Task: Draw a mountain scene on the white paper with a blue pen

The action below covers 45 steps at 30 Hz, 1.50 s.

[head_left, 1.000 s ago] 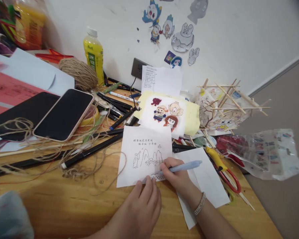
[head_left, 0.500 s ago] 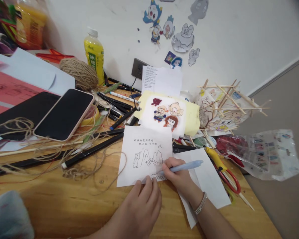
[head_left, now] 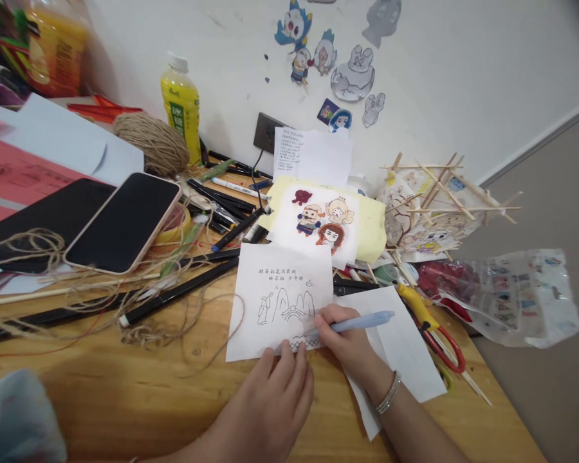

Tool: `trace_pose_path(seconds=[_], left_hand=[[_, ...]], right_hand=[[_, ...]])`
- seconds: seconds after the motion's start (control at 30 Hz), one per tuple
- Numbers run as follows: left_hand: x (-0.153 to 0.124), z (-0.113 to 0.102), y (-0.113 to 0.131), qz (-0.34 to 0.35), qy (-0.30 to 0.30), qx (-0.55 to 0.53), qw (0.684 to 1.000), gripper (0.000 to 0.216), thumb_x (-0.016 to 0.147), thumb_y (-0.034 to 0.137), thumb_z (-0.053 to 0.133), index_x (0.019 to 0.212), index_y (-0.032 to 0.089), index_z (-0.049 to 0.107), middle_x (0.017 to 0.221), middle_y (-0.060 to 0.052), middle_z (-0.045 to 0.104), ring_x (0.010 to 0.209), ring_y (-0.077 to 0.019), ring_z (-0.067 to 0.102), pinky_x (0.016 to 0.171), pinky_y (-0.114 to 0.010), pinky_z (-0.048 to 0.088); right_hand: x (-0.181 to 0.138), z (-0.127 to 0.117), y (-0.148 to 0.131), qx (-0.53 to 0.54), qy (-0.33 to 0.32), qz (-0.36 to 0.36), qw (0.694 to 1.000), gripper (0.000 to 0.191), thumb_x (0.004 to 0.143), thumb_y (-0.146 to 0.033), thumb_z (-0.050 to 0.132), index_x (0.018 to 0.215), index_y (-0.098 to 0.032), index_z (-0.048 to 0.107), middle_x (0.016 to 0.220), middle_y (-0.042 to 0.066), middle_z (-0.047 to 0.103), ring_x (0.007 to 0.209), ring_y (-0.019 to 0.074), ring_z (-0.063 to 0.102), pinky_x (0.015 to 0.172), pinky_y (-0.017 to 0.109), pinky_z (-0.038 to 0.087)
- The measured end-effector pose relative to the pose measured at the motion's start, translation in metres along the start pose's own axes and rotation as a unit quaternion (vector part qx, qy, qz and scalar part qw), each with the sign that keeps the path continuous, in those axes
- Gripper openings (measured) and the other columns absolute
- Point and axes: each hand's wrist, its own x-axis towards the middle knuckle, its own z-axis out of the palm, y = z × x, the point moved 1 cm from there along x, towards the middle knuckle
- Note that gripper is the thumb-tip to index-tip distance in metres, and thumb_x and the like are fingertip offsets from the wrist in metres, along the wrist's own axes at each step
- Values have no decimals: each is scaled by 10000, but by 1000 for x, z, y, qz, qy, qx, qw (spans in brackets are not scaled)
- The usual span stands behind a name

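Observation:
A white sheet of paper (head_left: 251,334) lies on the wooden table, with two lines of handwritten characters, a line drawing of a figure, hills and a bridge, and a crisscross pattern along its lower edge. My right hand (head_left: 345,341) is closed round a light blue pen (head_left: 364,321), its tip low over the sheet's lower right part. The tip itself is hard to make out. My left hand (head_left: 280,392) rests with fingers stretched out, fingertips on the sheet's bottom edge. Under my right forearm lies another blank white paper (head_left: 410,347).
A phone (head_left: 125,222), loose twine, a twine ball (head_left: 149,141) and black markers (head_left: 178,292) crowd the left. Behind stand a yellow drink bottle (head_left: 181,109) and a coloured drawing (head_left: 313,225). At right are a stick-framed paper lantern (head_left: 434,206), scissors (head_left: 444,341) and a plastic bag (head_left: 516,296).
Almost nothing differs. The view has shifted very slightly, and both hands keep their places on the paper, with the pen still in my right hand.

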Motion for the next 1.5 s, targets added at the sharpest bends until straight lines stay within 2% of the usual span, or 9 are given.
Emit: trace_pose_path(seconds=[0.2, 0.47, 0.7, 1.03, 1.2, 1.5], left_hand=[[0, -1, 0, 2, 3, 9, 1000, 480, 895, 470, 547, 1236, 146, 648, 1275, -177, 620, 1173, -380, 500, 960, -535, 298], [-1, -2, -2, -2, 18, -3, 1000, 447, 904, 458, 546, 1204, 151, 673, 1265, -166, 643, 1173, -380, 502, 975, -534, 289], [-2, 2, -2, 16, -34, 8, 999, 523, 876, 481, 571, 1285, 160, 622, 1303, -188, 611, 1202, -384, 486, 959, -534, 306], [-3, 2, -2, 5, -2, 3, 1000, 466, 907, 473, 550, 1237, 164, 663, 1290, -172, 631, 1211, -384, 484, 990, -539, 284], [-4, 3, -4, 11, -10, 5, 1000, 464, 923, 458, 534, 1267, 167, 642, 1287, -171, 639, 1213, -373, 496, 985, -538, 293], [-4, 6, -4, 16, 16, 2, 1000, 458, 918, 442, 535, 1249, 148, 653, 1294, -178, 637, 1271, -363, 463, 1013, -531, 298]], right_hand=[[1, 0, -1, -15, -5, -24, 1000, 412, 847, -282, 531, 540, -236, 260, 511, -62, 310, 499, 118, 316, 493, 268, 254], [1, 1, -1, 1, 5, -18, 1000, 392, 843, -280, 511, 542, -240, 263, 516, -63, 313, 500, 116, 314, 490, 264, 258], [2, 1, -1, 18, 13, -16, 1000, 409, 851, -292, 522, 537, -239, 265, 521, -61, 313, 501, 119, 315, 484, 264, 259], [1, 1, 0, 34, 7, -21, 999, 376, 839, -259, 512, 554, -239, 267, 533, -69, 294, 509, 115, 296, 494, 263, 255], [0, -3, 4, 51, 27, 9, 998, 369, 833, -273, 517, 569, -247, 260, 544, -71, 288, 518, 121, 292, 495, 261, 256], [0, -2, 8, 56, 1, 2, 998, 371, 810, -252, 538, 551, -242, 272, 524, -70, 298, 509, 118, 295, 493, 261, 255]])
